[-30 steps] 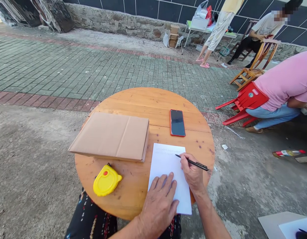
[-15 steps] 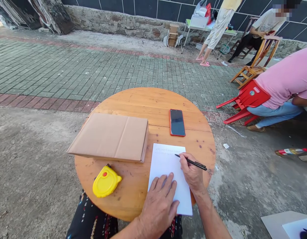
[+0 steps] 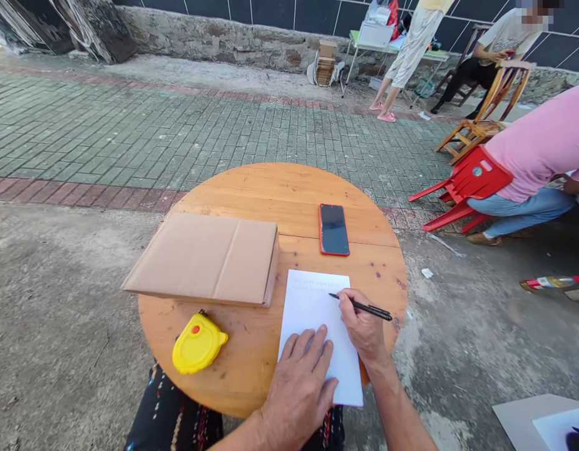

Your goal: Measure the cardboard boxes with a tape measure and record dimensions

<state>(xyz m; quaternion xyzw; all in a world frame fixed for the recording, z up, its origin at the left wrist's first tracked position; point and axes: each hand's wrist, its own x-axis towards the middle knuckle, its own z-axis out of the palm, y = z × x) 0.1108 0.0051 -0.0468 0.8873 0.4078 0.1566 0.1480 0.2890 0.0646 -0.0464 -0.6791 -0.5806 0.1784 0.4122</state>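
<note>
Faint writing (image 3: 316, 285): short rows at the far end of the sheet, too small from here for me to read; I judge the step in hand to be handwriting, with the second row under way.
Next stroke: as I judge it, calls for a light, steady tip and a sheet that cannot slip.
Black pen (image 3: 372, 309): slim, slanted, tip by the second row; whether it touches the paper, I cannot tell.
Right grip (image 3: 364, 329): narrow, thumb and fingers pinched round the pen near its tip, at the sheet's right edge.
White sheet (image 3: 310, 310): flat, portrait-wise, beneath both grips; its near end appears to reach past the table edge.
Left grip (image 3: 302, 366): palm down, fingers spread, holding nothing, resting on the lower left of the sheet, nearer me than the pen tip.
Phone (image 3: 333, 230): red-edged, dark screen up, just beyond the sheet.
Cardboard box (image 3: 204, 258): brown, lying flat, left of the sheet.
Tape measure (image 3: 198, 346): so I take it; yellow, red button, nearer me than the box.
Worktop (image 3: 280, 191): round, knotted wood, bearing all the above.
</note>
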